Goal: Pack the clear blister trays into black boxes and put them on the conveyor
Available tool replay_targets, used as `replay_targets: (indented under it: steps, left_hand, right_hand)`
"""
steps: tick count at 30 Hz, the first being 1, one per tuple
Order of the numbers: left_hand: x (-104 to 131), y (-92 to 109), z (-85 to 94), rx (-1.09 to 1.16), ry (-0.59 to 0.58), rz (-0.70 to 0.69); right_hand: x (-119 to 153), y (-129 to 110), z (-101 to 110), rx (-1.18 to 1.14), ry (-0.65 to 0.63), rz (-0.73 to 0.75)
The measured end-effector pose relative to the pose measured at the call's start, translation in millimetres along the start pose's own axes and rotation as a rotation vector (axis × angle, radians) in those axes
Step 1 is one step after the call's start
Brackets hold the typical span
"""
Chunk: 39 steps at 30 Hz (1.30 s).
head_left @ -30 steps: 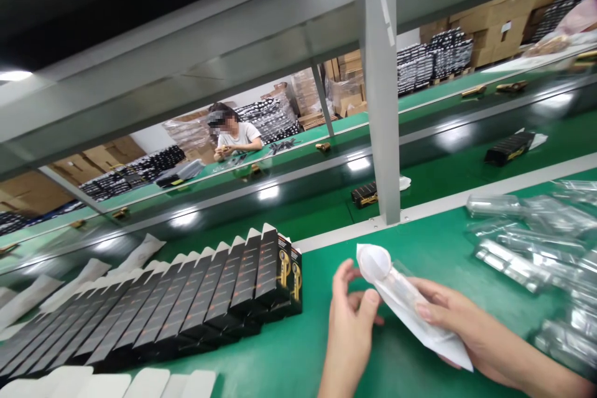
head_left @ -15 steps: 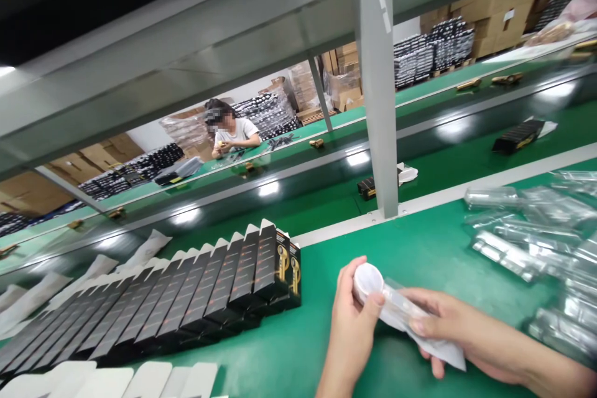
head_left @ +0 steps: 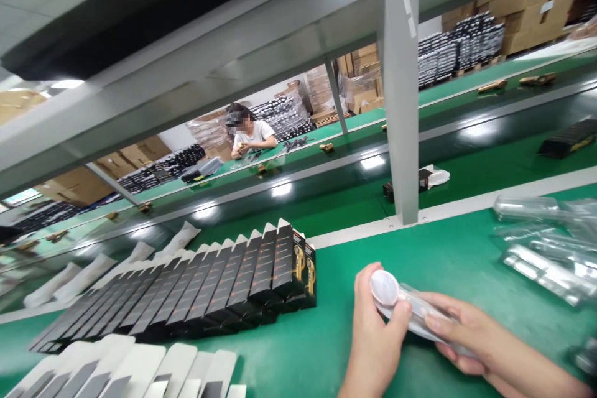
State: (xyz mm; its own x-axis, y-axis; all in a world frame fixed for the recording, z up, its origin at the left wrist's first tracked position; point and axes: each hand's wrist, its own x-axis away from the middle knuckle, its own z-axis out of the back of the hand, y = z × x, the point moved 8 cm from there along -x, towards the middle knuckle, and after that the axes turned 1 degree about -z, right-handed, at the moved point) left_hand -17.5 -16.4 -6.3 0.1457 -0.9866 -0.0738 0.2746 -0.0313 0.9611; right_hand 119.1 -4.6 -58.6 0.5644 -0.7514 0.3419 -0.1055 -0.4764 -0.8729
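Fingers of the left hand and right hand grip a white-wrapped piece above the bench, short of its far edge, a clear plastic cover seemingly partly on, the piece outside the black boxes.

A grey post stands upright, with a co-worker and cardboard boxes beyond.
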Motion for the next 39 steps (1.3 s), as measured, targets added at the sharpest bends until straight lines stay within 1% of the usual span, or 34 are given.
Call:
replay_targets:
  steps: [1,2,3,4,6,7,8,9,10,11,12,14,17,18,20,21,22,23,26,27,29,30,32,34,35,37,39]
  left_hand:
    - [1,2,0.8,-0.036,-0.024,-0.011]
    - [0,6,5.3,-0.101,-0.035,-0.025]
    - [-4,14,14.8,-0.203,-0.021,-0.049]
    - [-9,24,29.6,-0.349,0.029,-0.08]
    - [-26,49,70.5,-0.774,0.221,-0.116]
    - [-35,61,91.3,-1.02,0.327,-0.109]
    - [-44,67,109.9,-1.253,0.4,-0.043]
    - [-53,70,123.4,-1.342,0.428,-0.011]
    - [-61,71,132.2,-1.417,0.433,0.02]
    - [-66,69,135.4,-1.451,0.417,0.032]
    - [-68,68,133.0,-1.465,0.392,0.021]
    - [-63,63,115.9,-1.511,0.332,-0.024]
    - [-41,54,74.3,-1.546,0.201,-0.108]
    - [-33,49,58.5,-1.541,0.131,-0.146]
    - [-16,39,25.8,-1.482,-0.048,-0.262]
    - [-8,34,12.5,-1.443,-0.122,-0.314]
    - [-3,30,2.8,-1.408,-0.173,-0.343]
    - [0,25,-3.3,-1.381,-0.202,-0.342]
    - [-5,14,-7.1,-1.346,-0.212,-0.254]
    - [-7,12,-8.5,-1.329,-0.227,-0.253]
    - [-10,12,-9.7,-1.303,-0.237,-0.312]
    - [-10,13,-8.1,-1.29,-0.22,-0.356]
    - [-9,15,1.1,-1.24,-0.144,-0.432]
    - [-8,16,15.2,-1.16,-0.054,-0.473]
    - [-8,16,21.0,-1.117,-0.034,-0.488]
    - [-7,14,27.8,-1.038,-0.038,-0.518]
    - [-5,15,29.9,-0.969,-0.052,-0.563]
  right_hand:
    - [-2,2,6,0.055,0.03,-0.001]
    - [-4,3,13,0.105,0.058,-0.003]
    - [-5,3,21,0.146,0.089,-0.006]
    - [-5,1,28,0.18,0.125,-0.006]
    - [-3,-8,41,0.219,0.197,0.001]
    - [-1,-13,45,0.227,0.22,0.009]
    - [1,-17,47,0.231,0.232,0.014]
    - [3,-21,47,0.23,0.236,0.018]
    - [4,-24,47,0.227,0.238,0.019]
    - [5,-26,47,0.222,0.242,0.018]
    - [6,-27,47,0.217,0.25,0.018]
    - [7,-28,49,0.204,0.269,0.02]
    - [8,-33,53,0.184,0.291,0.037]
    - [10,-36,55,0.18,0.3,0.045]
    - [15,-42,60,0.178,0.313,0.065]
    - [18,-44,63,0.183,0.317,0.071]
    - [22,-45,67,0.188,0.316,0.074]
    - [27,-44,70,0.192,0.31,0.068]
    - [42,-37,79,0.189,0.288,0.013]
    - [47,-34,81,0.173,0.279,-0.008]
    - [55,-30,81,0.108,0.262,-0.041]
    - [58,-30,80,0.063,0.258,-0.047]
    - [60,-31,75,-0.031,0.246,-0.059]
    - [57,-34,68,-0.109,0.23,-0.063]
    - [54,-35,64,-0.132,0.212,-0.062]
    - [48,-38,56,-0.128,0.153,-0.054]
    - [42,-40,50,-0.043,0.078,-0.057]
